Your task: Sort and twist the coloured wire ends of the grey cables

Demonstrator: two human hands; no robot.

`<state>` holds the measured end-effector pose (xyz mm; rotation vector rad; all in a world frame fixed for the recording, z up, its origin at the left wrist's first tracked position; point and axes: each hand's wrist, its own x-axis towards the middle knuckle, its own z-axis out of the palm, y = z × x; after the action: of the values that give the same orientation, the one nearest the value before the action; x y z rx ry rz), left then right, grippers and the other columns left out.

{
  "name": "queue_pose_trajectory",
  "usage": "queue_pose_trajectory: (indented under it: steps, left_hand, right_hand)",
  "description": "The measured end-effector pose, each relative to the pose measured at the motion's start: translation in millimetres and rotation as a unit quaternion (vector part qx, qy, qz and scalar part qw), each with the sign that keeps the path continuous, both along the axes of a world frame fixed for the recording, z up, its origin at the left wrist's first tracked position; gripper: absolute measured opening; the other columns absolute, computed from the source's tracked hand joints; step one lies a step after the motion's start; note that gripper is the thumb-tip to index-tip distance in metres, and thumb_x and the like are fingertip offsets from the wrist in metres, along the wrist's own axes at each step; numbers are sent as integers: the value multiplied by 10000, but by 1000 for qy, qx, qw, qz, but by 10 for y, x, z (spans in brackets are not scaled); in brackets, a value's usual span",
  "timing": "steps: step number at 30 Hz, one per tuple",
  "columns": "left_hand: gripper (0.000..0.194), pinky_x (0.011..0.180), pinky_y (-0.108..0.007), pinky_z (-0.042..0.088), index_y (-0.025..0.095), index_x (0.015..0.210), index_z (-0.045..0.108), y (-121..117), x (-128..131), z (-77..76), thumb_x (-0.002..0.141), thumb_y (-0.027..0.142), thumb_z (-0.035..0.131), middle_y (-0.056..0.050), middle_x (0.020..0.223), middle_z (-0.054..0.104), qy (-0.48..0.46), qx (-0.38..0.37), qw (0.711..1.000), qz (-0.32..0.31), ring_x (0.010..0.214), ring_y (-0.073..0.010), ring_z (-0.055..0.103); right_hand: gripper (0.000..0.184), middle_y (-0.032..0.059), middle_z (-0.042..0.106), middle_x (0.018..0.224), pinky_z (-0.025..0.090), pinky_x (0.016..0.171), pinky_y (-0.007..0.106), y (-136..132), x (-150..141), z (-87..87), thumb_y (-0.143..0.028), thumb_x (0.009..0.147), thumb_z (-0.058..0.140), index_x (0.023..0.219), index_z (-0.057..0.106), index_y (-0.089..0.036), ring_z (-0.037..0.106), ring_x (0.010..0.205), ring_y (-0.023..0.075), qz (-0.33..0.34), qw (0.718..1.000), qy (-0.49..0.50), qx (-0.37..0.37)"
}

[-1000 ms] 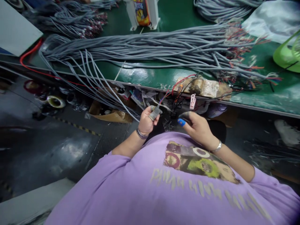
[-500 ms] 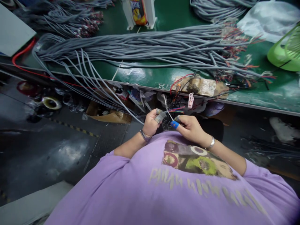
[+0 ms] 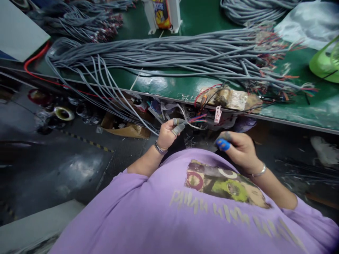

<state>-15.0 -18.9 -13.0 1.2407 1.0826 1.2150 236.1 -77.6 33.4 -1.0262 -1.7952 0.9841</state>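
Note:
My left hand, with grey wraps on thumb and finger, pinches the end of a grey cable. From that end fan several thin coloured wires, red, blue and pale ones among them, with a whitish strand curling below. My right hand is apart from the cable, to its right, with thumb and fingers pressed together. A blue wrap covers its thumb. Whatever may be between those fingertips is hidden. Behind both hands, a bundle of grey cables lies along the green bench, several of them drooping over its edge.
On the bench edge sits a taped board with red and black leads, with a pink clip hanging there. A green fan-like object stands at right. Below are a cardboard box and a yellowish roll.
My right hand has pulled away from the wires, moving right and slightly down. My left hand keeps its pinch on the cable, and the coloured wires now spread a little more.

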Motion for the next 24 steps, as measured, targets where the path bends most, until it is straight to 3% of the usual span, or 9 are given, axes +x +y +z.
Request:
queue_pose_trajectory:
  steps: [3,5,10,13,18,24]
  left_hand:
    - [301,608,-230,508,170,843,766,-37,-9,77,713,437,815,-35,715,719,55,38,995,-69,627,-124,627]
    - [275,680,-262,539,175,830,779,-42,14,132,713,421,815,-59,777,750,83,55,988,-119,707,-161,672]
    - [219,670,-265,538,177,857,790,-1,99,221,771,377,770,-74,790,762,129,101,962,-217,702,-174,687]
    - [213,668,-253,526,171,867,784,23,129,232,794,368,751,-72,795,760,148,122,950,-247,698,-167,683]
    - [269,621,-207,472,129,852,749,81,131,259,841,393,697,-42,728,720,208,156,915,-307,634,-117,619]
    - [352,610,-200,477,105,815,734,197,161,320,840,453,691,-48,701,699,207,119,856,-458,620,-117,606]
  right_hand:
    - [236,36,657,690,427,573,296,1,103,82,-405,926,597,817,691,-218,566,599,158,-151,988,-13,31]
    - [219,49,688,744,440,597,309,25,118,153,-425,899,631,896,715,-223,589,631,175,-176,982,-58,44]
    - [327,56,683,784,422,613,304,145,7,257,-458,748,771,934,694,-199,584,673,192,-81,981,-176,17]
    - [252,63,671,807,416,636,300,177,-83,213,-373,737,770,866,666,-183,579,711,198,-71,977,-199,1]
    - [63,32,676,791,416,646,274,135,-133,88,-184,779,642,842,646,-182,580,711,168,-57,987,-146,-27]
    - [88,9,641,727,418,563,259,149,-142,49,-212,744,649,795,583,-185,545,623,139,-25,993,-63,-96]
